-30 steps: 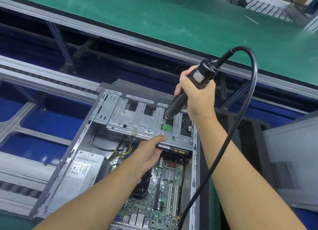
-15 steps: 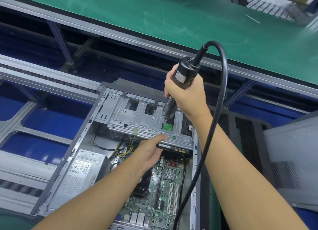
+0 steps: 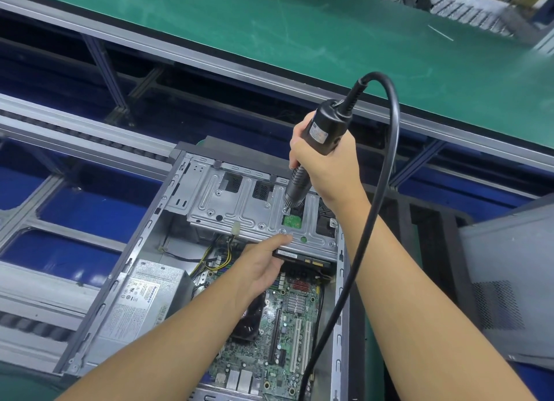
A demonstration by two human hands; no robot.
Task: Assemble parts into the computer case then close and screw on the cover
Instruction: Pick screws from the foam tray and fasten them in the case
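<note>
An open grey computer case lies on its side with a green motherboard and a silver power supply inside. A silver drive cage spans its far end. My right hand grips a black electric screwdriver, held nearly upright with its tip on a screw in the cage top. My left hand holds a black hard drive up under the cage's near edge, thumb resting on the cage.
The screwdriver's black cable loops over my right forearm and down past the case's right wall. A green work surface runs across the back. A grey case cover rests at the right. Conveyor rails lie to the left.
My right hand swung the screwdriver from a slant to nearly upright, keeping its tip on the same cage screw. My left hand stayed on the hard drive.
</note>
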